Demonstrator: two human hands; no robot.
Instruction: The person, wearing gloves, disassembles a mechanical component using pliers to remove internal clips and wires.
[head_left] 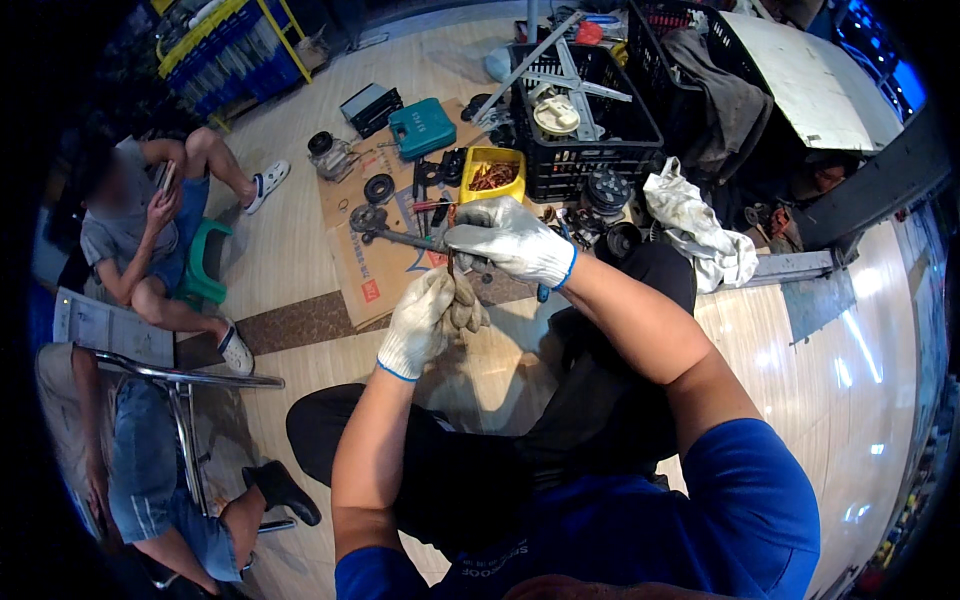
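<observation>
Both my hands wear white knit gloves with grey palms and meet in front of me, above the floor. My right hand [510, 240] is closed, fingers pointing left, around the near end of a dark metal bar with a round head [400, 236]. Just below it, my left hand [430, 315] has its fingers curled together. A thin, dark reddish-brown piece [450, 262] shows between the two hands; its ends are hidden. What my left fingers pinch is too small to make out. Beyond my hands stands a yellow tub [522, 184] holding copper-coloured pieces.
Flattened cardboard [350, 285] carries a teal case [422, 128], a black ring [379, 188] and dark metal parts. Black crates [590, 155] stand behind. A dirty white cloth [690, 225] lies at right. One person sits on a green stool [205, 262]; another sits near a metal-framed chair [190, 378].
</observation>
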